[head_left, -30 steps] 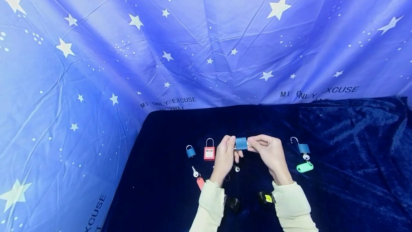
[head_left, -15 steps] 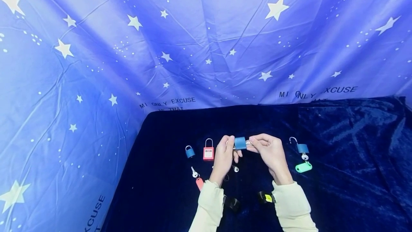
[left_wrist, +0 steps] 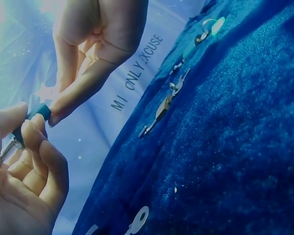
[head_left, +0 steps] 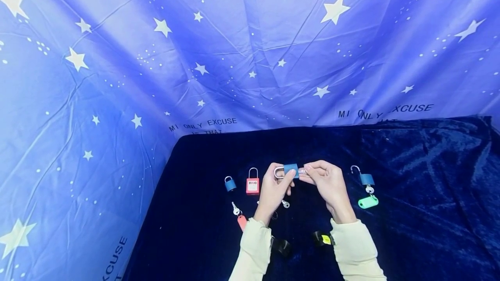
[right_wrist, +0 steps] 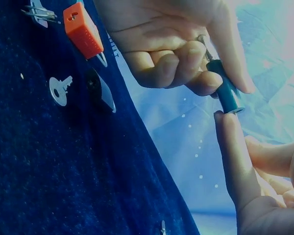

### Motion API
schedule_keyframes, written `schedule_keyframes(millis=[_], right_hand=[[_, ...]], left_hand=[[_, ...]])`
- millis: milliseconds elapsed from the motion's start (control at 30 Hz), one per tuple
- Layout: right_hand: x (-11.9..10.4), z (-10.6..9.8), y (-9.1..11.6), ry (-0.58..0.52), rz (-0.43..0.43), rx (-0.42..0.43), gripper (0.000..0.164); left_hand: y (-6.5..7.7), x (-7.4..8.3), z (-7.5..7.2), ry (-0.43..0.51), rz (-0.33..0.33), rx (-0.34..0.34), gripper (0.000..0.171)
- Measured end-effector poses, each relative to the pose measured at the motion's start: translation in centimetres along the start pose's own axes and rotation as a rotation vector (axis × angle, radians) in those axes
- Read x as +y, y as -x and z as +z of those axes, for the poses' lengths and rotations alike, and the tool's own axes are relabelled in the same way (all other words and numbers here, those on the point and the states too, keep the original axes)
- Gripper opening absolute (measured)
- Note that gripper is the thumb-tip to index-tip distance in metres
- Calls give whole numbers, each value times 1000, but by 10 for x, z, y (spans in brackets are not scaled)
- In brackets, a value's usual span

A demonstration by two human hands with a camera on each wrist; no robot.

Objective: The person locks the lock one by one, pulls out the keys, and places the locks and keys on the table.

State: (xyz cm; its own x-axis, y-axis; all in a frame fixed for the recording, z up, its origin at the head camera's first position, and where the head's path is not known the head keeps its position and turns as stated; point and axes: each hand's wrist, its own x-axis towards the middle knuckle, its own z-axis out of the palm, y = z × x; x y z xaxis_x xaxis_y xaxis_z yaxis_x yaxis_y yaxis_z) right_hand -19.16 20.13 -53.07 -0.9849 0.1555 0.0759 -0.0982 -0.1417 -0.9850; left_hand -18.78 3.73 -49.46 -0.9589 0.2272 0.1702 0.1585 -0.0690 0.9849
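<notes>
My left hand (head_left: 273, 194) grips a blue padlock (head_left: 290, 169) held sideways above the dark cloth, its thumb lying across the body. The padlock's silver shackle (head_left: 278, 172) points left, toward the palm. At the body's other end, my right hand (head_left: 328, 185) pinches a small silver key (head_left: 301, 171), mostly hidden by the fingers. In the right wrist view, a right fingertip (right_wrist: 228, 122) is right at the end of the padlock (right_wrist: 228, 93).
Left of the hands lie a smaller blue padlock (head_left: 231, 184), a red padlock (head_left: 253, 186) and a key with a red tag (head_left: 242, 222). A loose key (head_left: 286, 204) lies near the left wrist. On the right is an open blue padlock (head_left: 367, 180) with a green-tagged key (head_left: 368, 202).
My left thumb has shifted from the shackle side onto the padlock's body, so the shackle now shows. The padlock has moved slightly left and up; the right hand has barely moved.
</notes>
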Motion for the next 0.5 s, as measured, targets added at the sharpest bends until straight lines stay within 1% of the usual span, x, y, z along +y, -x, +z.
schedule_keyframes(millis=[200, 300, 367, 433, 500], right_hand=[[7, -5, -3, -82, -29, -33, 61], [8, -7, -5, -97, -17, -38, 60], [4, -9, -4, -76, -1, -31, 61], [-4, -9, -2, -34, 12, -23, 58], [-17, -8, 3, 57, 18, -5, 56]], left_hand=[[0, 2, -1, -7, -14, 27, 36], [1, 3, -2, -17, -11, 31, 37], [1, 2, -3, -14, -8, 40, 38], [0, 2, -4, -15, 0, 57, 36], [-1, 1, -5, -18, 8, 83, 34]])
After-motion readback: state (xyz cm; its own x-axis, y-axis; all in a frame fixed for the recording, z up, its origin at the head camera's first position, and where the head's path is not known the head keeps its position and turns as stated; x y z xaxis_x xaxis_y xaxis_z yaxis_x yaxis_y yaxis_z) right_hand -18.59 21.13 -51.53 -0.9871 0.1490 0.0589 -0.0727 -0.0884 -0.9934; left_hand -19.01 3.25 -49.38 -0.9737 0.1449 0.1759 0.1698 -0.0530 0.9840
